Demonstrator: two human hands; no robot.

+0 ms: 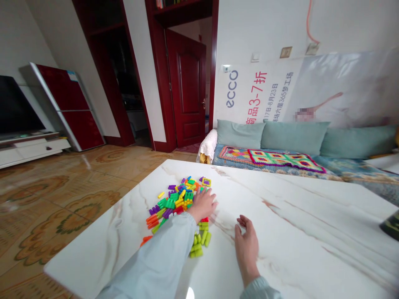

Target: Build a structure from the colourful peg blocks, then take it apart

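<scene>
A heap of colourful plastic building blocks (171, 202) in green, purple, yellow, orange and red lies on the white marbled table (296, 232). My left hand (203, 204) reaches over the right side of this heap, palm down with fingers spread; whatever lies beneath the palm is hidden. Near my left forearm sit several lime-green blocks (196, 250), some joined together. To the right of the heap, my right hand (247, 245) rests on its side at the tabletop, fingers loosely curved and apart from the thumb, and nothing shows in it. A yellow square frame piece (206, 182) lies at the heap's far edge.
Beyond the table stands a sofa with blue-green cushions (294, 137) and a knitted cover (274, 158). A dark object (391, 226) shows at the right edge. Farther off are a red door (188, 87), a red refrigerator (67, 104) and a television (18, 106).
</scene>
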